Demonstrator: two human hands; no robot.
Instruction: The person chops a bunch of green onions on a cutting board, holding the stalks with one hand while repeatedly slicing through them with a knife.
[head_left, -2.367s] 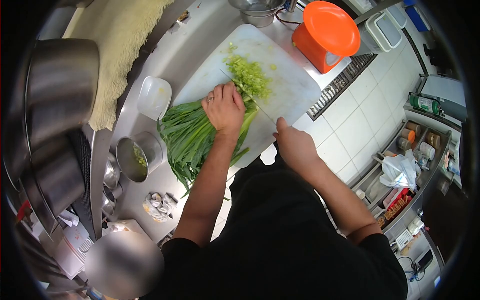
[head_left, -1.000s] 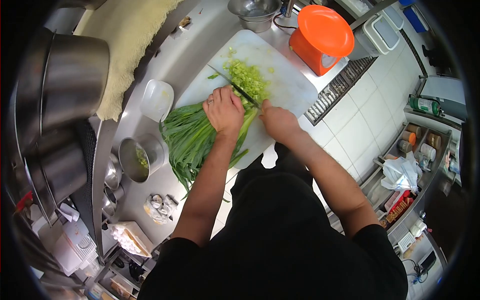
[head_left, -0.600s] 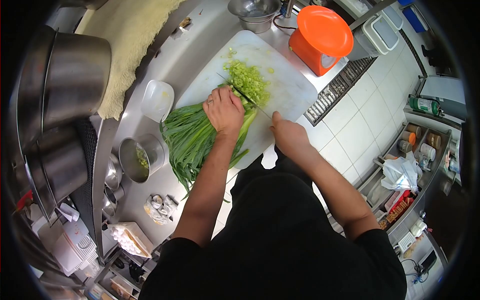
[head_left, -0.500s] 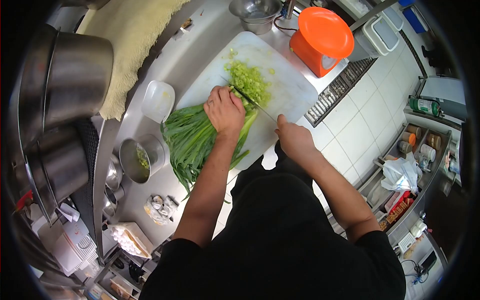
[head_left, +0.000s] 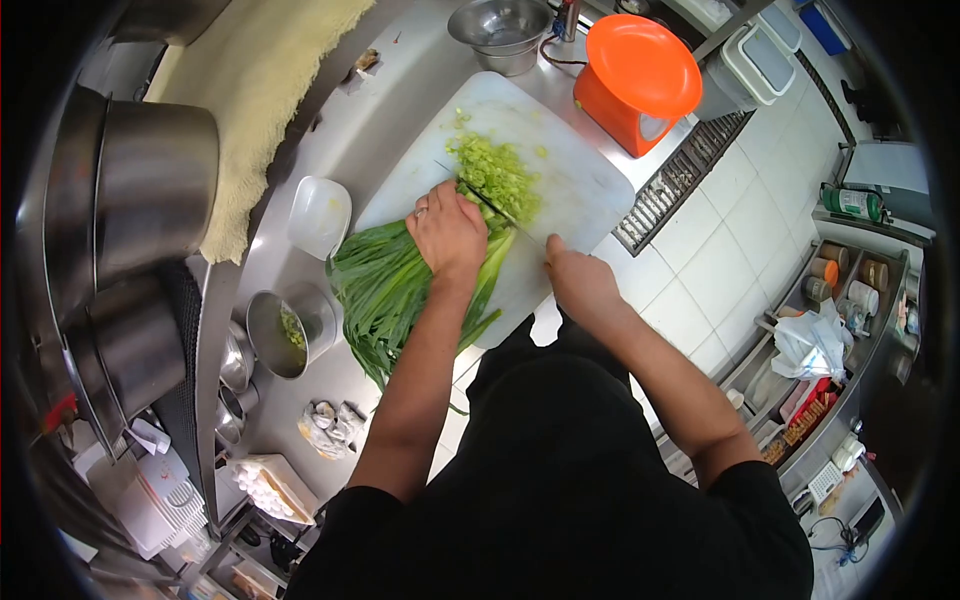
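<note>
On a white cutting board (head_left: 585,190) lies a bunch of long green stalks (head_left: 390,285), its leafy ends hanging over the near left edge. My left hand (head_left: 449,228) presses down on the bunch near its cut end, fingers closed around the stalks. My right hand (head_left: 582,283) is wrapped around the handle of a knife (head_left: 500,210). The blade lies across the stalks, just beside my left fingers. Past the blade is a pile of chopped green pieces (head_left: 498,172). The knife's handle is mostly hidden in my fist.
An orange scale (head_left: 640,75) and metal bowls (head_left: 505,35) stand beyond the board. Left of it are a clear plastic container (head_left: 320,217), a metal pot (head_left: 277,335) with green bits, and a crumpled bag (head_left: 331,429). Large pots (head_left: 155,185) stand at far left.
The view has shifted slightly. Both hands remain at the stalks, with the knife still across them near my left fingers.
</note>
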